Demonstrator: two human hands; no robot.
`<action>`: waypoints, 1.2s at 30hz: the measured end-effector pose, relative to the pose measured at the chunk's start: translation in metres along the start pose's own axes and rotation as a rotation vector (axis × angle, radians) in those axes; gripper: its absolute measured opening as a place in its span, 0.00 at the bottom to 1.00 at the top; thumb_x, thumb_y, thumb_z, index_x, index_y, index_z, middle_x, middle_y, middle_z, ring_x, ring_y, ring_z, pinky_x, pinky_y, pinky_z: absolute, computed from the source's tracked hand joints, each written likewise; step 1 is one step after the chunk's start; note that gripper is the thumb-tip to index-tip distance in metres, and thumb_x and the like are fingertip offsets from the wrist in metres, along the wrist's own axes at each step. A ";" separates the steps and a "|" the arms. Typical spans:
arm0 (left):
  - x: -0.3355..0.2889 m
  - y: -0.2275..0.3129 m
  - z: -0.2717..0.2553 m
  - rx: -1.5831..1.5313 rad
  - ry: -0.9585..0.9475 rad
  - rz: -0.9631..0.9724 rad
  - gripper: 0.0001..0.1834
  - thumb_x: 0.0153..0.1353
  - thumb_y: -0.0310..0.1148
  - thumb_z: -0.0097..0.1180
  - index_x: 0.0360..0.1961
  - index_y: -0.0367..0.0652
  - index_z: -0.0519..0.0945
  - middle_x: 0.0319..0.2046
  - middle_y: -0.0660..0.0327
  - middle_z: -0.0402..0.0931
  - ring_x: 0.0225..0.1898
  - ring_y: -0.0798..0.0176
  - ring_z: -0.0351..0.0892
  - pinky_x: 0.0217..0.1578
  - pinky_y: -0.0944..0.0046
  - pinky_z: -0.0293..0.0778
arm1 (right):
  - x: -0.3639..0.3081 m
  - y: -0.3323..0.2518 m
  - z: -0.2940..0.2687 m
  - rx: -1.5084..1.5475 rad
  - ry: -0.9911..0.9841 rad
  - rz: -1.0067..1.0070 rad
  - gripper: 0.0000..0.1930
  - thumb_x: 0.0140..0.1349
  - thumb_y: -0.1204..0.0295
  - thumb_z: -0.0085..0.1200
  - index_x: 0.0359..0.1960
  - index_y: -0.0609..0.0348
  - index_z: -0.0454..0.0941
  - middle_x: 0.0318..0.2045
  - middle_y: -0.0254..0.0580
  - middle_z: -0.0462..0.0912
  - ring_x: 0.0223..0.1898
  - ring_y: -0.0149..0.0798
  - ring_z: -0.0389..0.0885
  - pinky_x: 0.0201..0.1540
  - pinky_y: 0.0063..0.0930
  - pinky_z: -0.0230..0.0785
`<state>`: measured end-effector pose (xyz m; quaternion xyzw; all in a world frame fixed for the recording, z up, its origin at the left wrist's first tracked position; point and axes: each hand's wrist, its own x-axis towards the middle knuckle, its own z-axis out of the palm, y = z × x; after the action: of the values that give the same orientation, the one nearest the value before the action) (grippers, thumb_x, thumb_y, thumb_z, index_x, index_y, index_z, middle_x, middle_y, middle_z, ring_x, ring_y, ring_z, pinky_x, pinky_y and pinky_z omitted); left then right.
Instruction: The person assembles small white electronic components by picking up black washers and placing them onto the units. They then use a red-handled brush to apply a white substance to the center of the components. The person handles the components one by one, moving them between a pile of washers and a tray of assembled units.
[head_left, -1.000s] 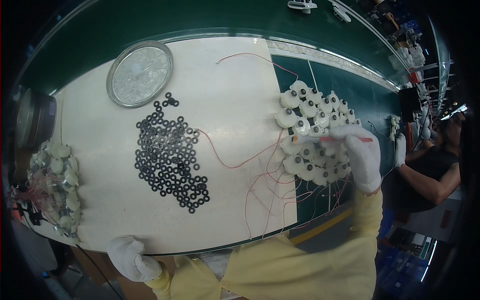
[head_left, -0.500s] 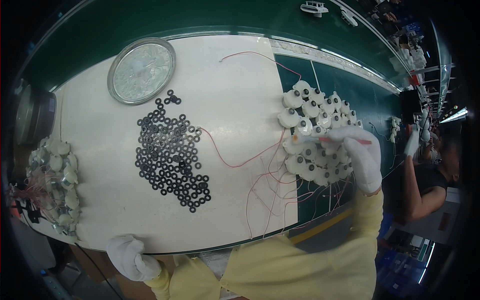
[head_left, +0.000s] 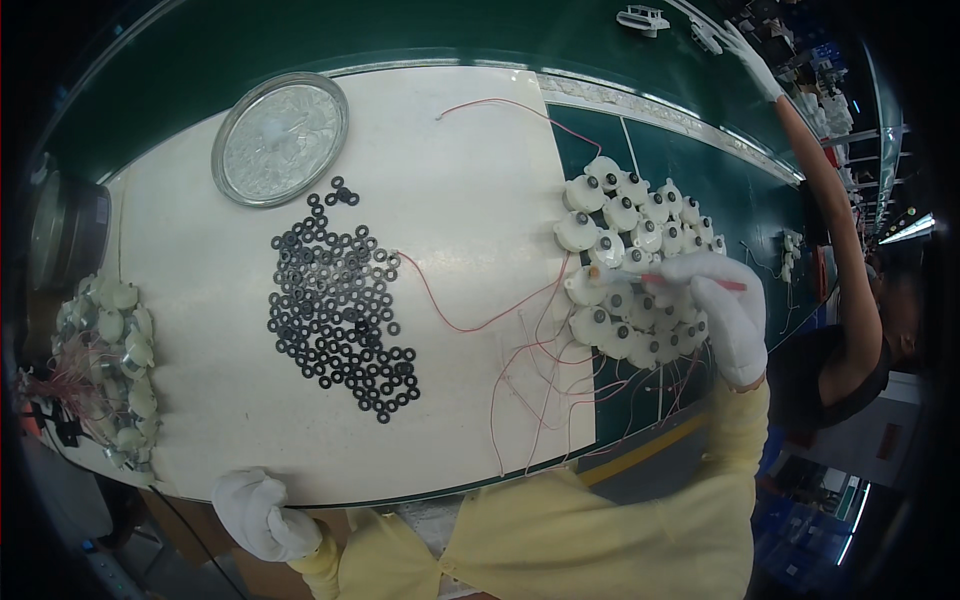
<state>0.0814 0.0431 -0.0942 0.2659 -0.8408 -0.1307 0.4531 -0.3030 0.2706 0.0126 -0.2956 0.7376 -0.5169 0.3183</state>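
My right hand, in a white glove, is closed round a small brush with a red handle. Its bristles touch or hover just over a white motor-like part at the left side of a cluster of such round parts; contact is hard to tell. Most of these parts carry a dark round piece on top, and thin red and white wires trail from the cluster's near side. At the near left table edge rests my left hand, gloved and curled into a fist, with nothing visible in it. Many black rings lie loose mid-table.
A round metal tray with a clear glossy film or gel stands at the back left. More round parts with bundled red wires are heaped at the left edge. Beyond the right end, a co-worker's arm stretches toward white pieces.
The co-worker's arm has swung up and away toward the white pieces on the far green surface. My right hand and the brush have barely shifted; my left hand is still.
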 end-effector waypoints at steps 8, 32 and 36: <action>0.000 0.001 0.002 -0.012 0.028 -0.005 0.11 0.58 0.33 0.44 0.26 0.37 0.75 0.19 0.58 0.67 0.24 0.54 0.69 0.27 0.56 0.62 | -0.004 0.002 -0.004 0.000 0.033 -0.002 0.13 0.66 0.78 0.47 0.46 0.73 0.80 0.42 0.53 0.85 0.44 0.42 0.84 0.50 0.31 0.75; -0.003 -0.002 0.001 -0.042 0.005 0.016 0.15 0.63 0.34 0.44 0.27 0.32 0.74 0.22 0.55 0.68 0.24 0.56 0.65 0.27 0.59 0.61 | -0.013 0.001 -0.006 -0.101 0.044 -0.099 0.14 0.61 0.78 0.48 0.44 0.72 0.81 0.41 0.52 0.85 0.40 0.41 0.85 0.45 0.30 0.76; -0.002 0.002 0.003 0.001 0.045 -0.037 0.13 0.58 0.33 0.44 0.24 0.35 0.74 0.18 0.57 0.69 0.24 0.53 0.69 0.28 0.56 0.64 | -0.011 -0.002 -0.001 -0.099 0.029 -0.101 0.14 0.62 0.79 0.47 0.44 0.73 0.81 0.42 0.53 0.85 0.43 0.43 0.85 0.47 0.32 0.77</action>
<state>0.0796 0.0460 -0.0964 0.2845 -0.8255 -0.1324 0.4692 -0.2968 0.2795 0.0169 -0.3404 0.7509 -0.4995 0.2661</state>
